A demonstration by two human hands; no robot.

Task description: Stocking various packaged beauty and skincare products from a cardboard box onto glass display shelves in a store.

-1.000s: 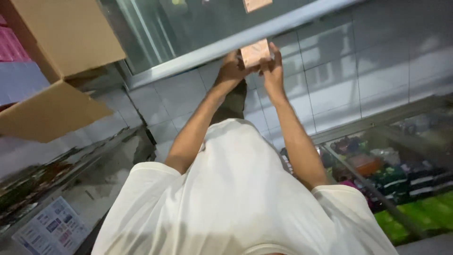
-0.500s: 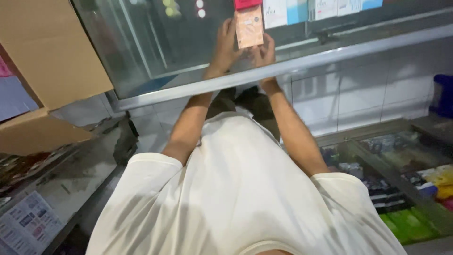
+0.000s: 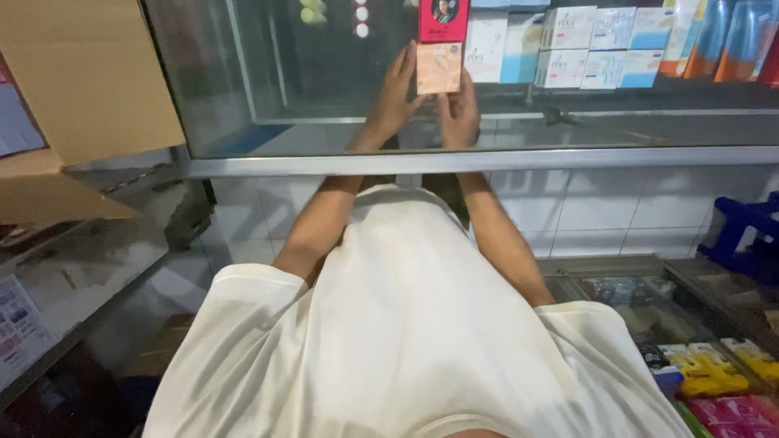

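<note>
Head view, hands: both arms reach up and forward to a glass-fronted shelf (image 3: pixel 487 122).
Left hand (image 3: pixel 395 93): fingers stretched up along the left edge of a small peach-coloured box (image 3: pixel 439 68); the grip is loose, flat against the box's side.
Right hand (image 3: pixel 460 113): just below and right of the box, fingers curled up to its lower edge; the grip is partly closed under it.
Box: upright between the two hands, right under a red box (image 3: pixel 443 20) and beside a row of white and blue boxes (image 3: pixel 596 45).
Left side: a brown cardboard carton (image 3: pixel 73 73) with open flaps.
Lower right: a glass case (image 3: pixel 649 308) with yellow and pink packets (image 3: pixel 730 381).
Foreground: the person's white shirt (image 3: pixel 406 341).
</note>
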